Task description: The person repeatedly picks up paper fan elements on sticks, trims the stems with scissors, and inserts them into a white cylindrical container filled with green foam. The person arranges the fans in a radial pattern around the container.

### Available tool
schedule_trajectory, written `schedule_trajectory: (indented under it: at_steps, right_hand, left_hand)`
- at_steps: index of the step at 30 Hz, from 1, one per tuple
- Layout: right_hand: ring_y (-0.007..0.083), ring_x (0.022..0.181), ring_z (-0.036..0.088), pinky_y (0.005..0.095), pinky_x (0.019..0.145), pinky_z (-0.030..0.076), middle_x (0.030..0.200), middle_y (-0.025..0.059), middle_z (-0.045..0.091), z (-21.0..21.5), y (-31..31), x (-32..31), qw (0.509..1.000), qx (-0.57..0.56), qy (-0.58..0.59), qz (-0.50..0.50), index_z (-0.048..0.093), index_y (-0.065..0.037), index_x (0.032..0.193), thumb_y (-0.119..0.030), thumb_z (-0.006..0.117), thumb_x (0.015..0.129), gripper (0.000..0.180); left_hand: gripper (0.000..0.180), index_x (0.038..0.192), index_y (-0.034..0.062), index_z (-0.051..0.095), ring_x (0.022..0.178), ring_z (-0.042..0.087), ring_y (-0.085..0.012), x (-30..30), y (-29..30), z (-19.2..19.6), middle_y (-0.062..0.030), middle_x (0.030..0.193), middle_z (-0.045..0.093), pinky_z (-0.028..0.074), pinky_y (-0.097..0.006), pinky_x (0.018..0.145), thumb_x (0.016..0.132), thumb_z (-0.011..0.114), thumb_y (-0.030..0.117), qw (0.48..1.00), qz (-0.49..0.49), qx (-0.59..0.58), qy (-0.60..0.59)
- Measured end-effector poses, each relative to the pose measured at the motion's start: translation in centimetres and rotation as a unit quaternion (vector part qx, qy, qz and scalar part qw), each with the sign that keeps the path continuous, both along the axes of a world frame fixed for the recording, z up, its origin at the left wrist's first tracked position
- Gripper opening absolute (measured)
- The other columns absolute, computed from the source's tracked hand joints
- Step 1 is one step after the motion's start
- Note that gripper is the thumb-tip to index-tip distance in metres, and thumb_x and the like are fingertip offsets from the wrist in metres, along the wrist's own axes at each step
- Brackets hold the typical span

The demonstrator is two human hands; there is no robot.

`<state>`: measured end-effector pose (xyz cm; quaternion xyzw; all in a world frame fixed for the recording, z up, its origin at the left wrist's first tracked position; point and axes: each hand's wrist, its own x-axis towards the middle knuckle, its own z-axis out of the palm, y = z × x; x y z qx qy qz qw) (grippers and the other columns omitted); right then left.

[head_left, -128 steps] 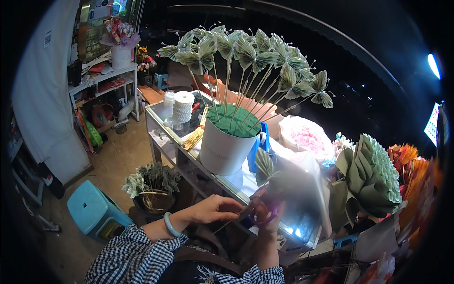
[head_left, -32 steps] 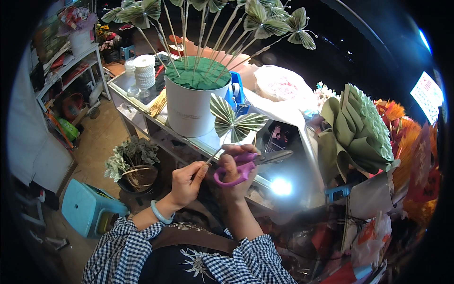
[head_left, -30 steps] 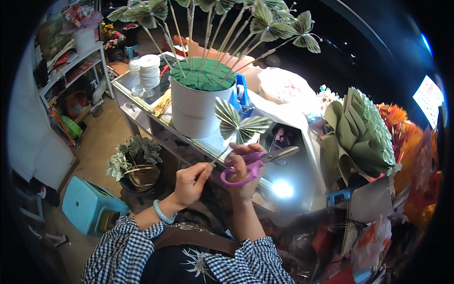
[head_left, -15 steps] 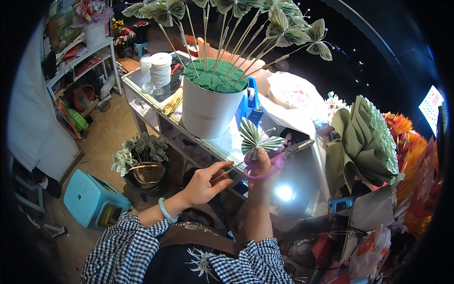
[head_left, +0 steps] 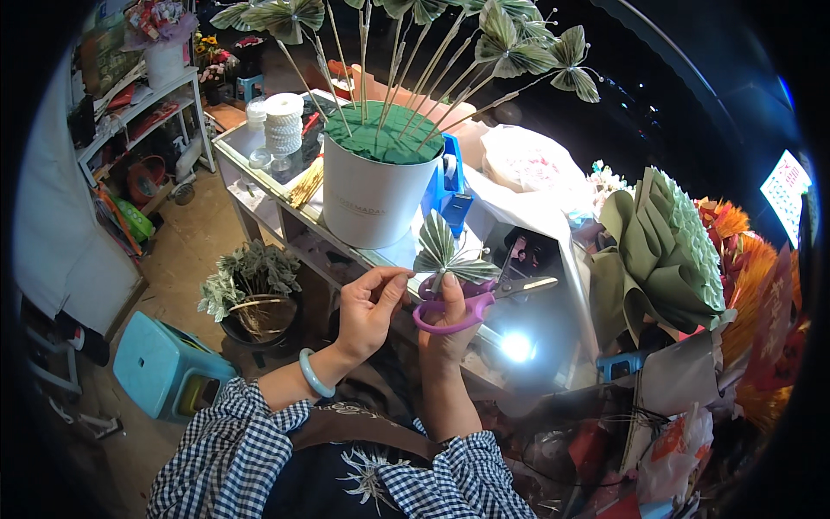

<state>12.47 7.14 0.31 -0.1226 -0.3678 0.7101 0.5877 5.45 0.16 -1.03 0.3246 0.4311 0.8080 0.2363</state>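
Between the thumb and fingers of my right hand (head_left: 445,333) is a pleated green butterfly (head_left: 437,245). That same hand also carries scissors (head_left: 529,285) with purple handles, blades pointing right. My left hand (head_left: 367,313) is pinched at the butterfly's left side, by its base; what lies between these fingertips is too small to make out. Just beyond stands a white bucket (head_left: 367,203) filled with green floral foam (head_left: 380,134). Several similar butterflies (head_left: 519,52) on thin sticks rise from the foam.
On the glass-topped table are a spool of white cord (head_left: 284,123), a bundle of thin sticks (head_left: 307,182) and a blue tape dispenser (head_left: 450,195). A green-wrapped bouquet (head_left: 648,251) stands right. A blue stool (head_left: 164,363) and potted plant (head_left: 255,290) are on the left floor.
My left hand has moved up and closer to the butterfly's base; the stick seen in its fingers before no longer shows. My right hand has shifted slightly left with the butterfly and scissors.
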Motion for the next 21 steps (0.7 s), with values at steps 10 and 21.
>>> schedule_trajectory:
  at_steps: [10, 21]
  right_hand:
    - [0.0131, 0.069, 0.060, 0.0258, 0.061, 0.049, 0.081, 0.0045, 0.061, 0.5, 0.9, 0.4, 0.998, -0.034, -0.015, 0.058, 0.055, -0.004, 0.096, -0.002, 0.063, 0.081, 0.017]
    - [0.0153, 0.070, 0.061, 0.0284, 0.060, 0.052, 0.089, 0.0063, 0.059, 1.4, 0.3, 0.1, 0.991, -0.080, -0.014, 0.110, 0.050, -0.005, 0.103, -0.002, 0.065, 0.080, 0.028]
  left_hand:
    - [0.019, 0.099, 0.0002, 0.064, 0.060, 0.046, -0.0014, -0.7, -0.9, 0.0, 0.0020, 0.074, 0.060, 0.035, -0.016, 0.052, 0.092, 0.058, 0.017, 0.993, -0.117, -0.020, 0.016]
    - [0.019, 0.098, 0.0002, 0.062, 0.053, 0.041, -0.0024, -0.7, -0.6, 0.0, 0.0019, 0.069, 0.055, 0.030, -0.016, 0.048, 0.094, 0.055, 0.017, 0.996, -0.087, 0.006, 0.032]
